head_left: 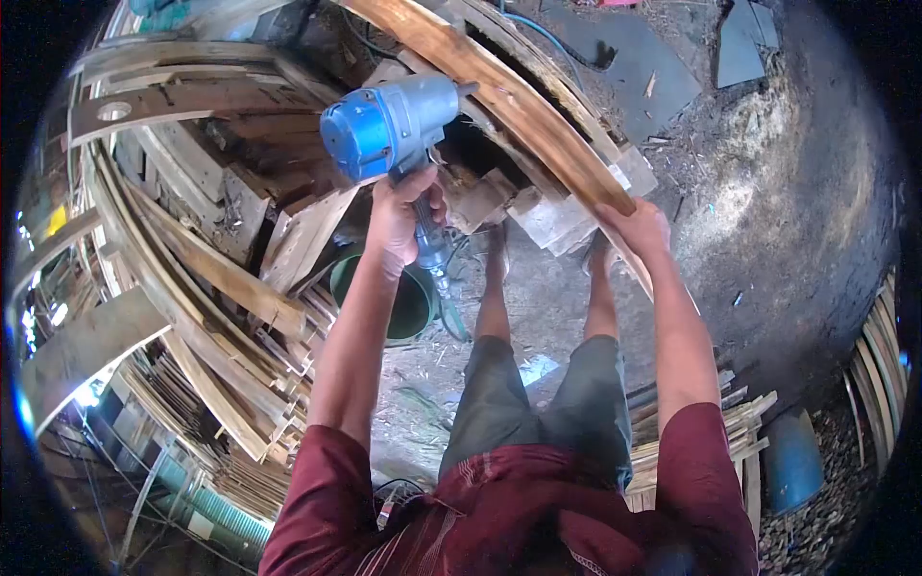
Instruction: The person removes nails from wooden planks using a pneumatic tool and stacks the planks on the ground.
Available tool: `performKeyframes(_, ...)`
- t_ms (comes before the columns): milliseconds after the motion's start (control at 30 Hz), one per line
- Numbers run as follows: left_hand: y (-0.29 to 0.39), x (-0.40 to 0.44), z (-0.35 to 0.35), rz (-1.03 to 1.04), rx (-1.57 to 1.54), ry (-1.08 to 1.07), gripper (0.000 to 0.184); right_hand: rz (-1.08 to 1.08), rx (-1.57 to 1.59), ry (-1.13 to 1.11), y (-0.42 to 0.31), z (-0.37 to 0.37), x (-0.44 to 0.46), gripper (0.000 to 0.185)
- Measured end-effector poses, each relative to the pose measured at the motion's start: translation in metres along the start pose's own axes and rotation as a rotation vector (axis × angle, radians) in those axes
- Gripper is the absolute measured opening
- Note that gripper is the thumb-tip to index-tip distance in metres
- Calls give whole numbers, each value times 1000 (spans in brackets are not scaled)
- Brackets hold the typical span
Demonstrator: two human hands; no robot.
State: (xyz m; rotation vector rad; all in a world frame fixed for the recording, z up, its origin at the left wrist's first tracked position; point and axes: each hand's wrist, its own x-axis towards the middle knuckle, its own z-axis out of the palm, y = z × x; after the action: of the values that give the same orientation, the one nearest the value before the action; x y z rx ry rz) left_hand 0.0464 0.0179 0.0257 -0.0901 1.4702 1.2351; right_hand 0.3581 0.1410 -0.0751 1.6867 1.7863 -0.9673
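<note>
My left hand (399,216) is wrapped around the handle of a blue and grey nail gun (392,123). The gun's narrow nose points right, toward a long reddish-brown wooden board (523,110); whether it touches the wood I cannot tell. Below my hand, the handle's lower end joins a fitting that hangs over a green bucket (411,302). With its fingers closed over the near end of the board, my right hand (636,230) grips it. Pale wood blocks (552,219) lie under and beside the board.
Stacked planks and offcuts (206,278) crowd the left side. A blue hose (543,34) runs beyond the board. Flat grey sheets (744,48) lie on the dirt floor. At lower right are a blue container (795,461) and more wood strips (879,360). My feet stand close to the blocks.
</note>
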Motion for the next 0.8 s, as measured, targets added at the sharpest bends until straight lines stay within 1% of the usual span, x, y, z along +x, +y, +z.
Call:
performKeyframes(100, -7, 14, -7, -50, -38, -23, 17, -22, 22, -25, 8, -1, 11, 72)
performKeyframes(167, -8, 26, -14, -91, -51, -48, 17, -41, 20, -103, 8, 1, 18, 79)
performKeyframes(267, -2, 37, -15, -148, -49, -51, 18, -41, 42, -139, 7, -3, 16, 79)
performKeyframes(333, 1, 46, -19, -225, -57, -53, 19, -36, 11, -98, 7, 1, 18, 80)
performKeyframes(367, 3, 50, -20, -225, -48, -83, 20, -38, -12, -63, 6, 1, 17, 80)
performKeyframes(400, 5, 53, -22, -226, -34, -112, 22, -17, 5, -74, 6, -1, 16, 81)
performKeyframes(500, 19, 64, -39, -327, 6, -163, 41, -51, 16, -60, 9, 2, 17, 82)
performKeyframes(533, 29, 68, -41, -376, -9, -223, 43, -48, 18, -65, 9, 3, 16, 82)
performKeyframes(600, 52, 80, -43, -479, 42, -248, 47, -35, 21, -76, 6, -1, 16, 82)
performKeyframes(700, 82, 107, -49, -572, 229, -296, 53, -28, 14, -101, 3, -5, 14, 81)
performKeyframes(733, 91, 112, -45, -603, 275, -280, 54, -38, 5, -104, 5, -2, 17, 81)
performKeyframes(800, 103, 132, -52, -639, 352, -349, 56, -41, -3, -122, 10, 3, 22, 81)
